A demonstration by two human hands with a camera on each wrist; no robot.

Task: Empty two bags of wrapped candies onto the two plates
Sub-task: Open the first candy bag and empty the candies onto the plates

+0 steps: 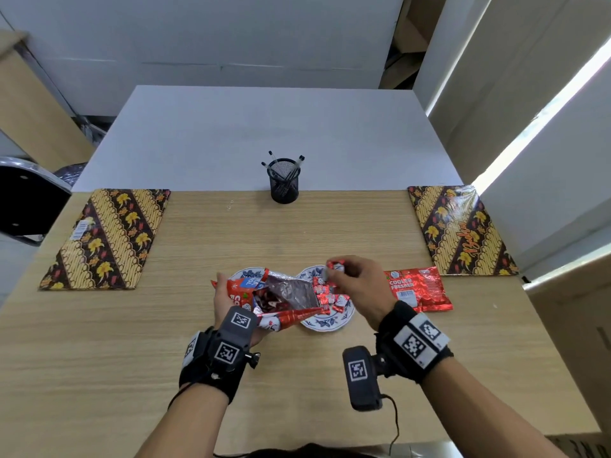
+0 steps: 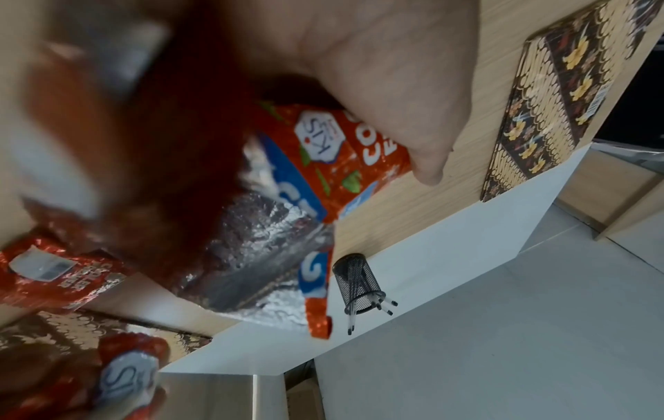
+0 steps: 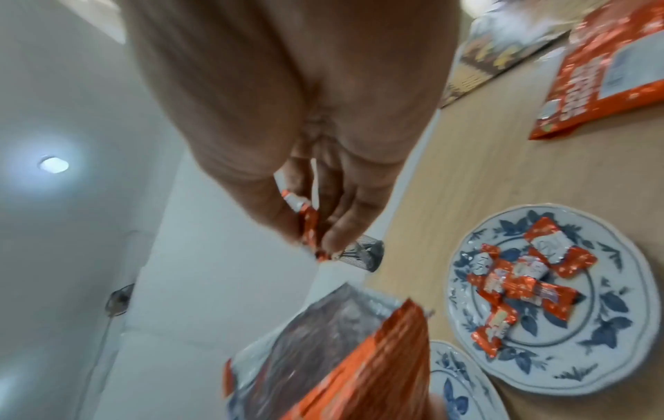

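Observation:
My left hand (image 1: 231,302) grips an opened red candy bag (image 1: 281,297) with a silver lining, its torn mouth facing the right plate; the same opened bag (image 2: 323,159) fills the left wrist view. Over the right blue-and-white plate (image 1: 325,325), my right hand (image 1: 357,285) pinches wrapped red candies (image 1: 335,266), and one candy (image 3: 307,221) shows between its fingertips. Several red wrapped candies (image 3: 532,281) lie on that plate (image 3: 611,366). The left plate (image 1: 249,272) is mostly hidden behind the bag. A second red bag (image 1: 418,287) lies flat on the table, right of the plates.
A black mesh pen holder (image 1: 284,180) stands at the far edge of the wooden table (image 1: 132,342). Two batik-patterned folders lie at the far left (image 1: 105,239) and far right (image 1: 461,229). A white surface (image 1: 264,133) adjoins beyond the table.

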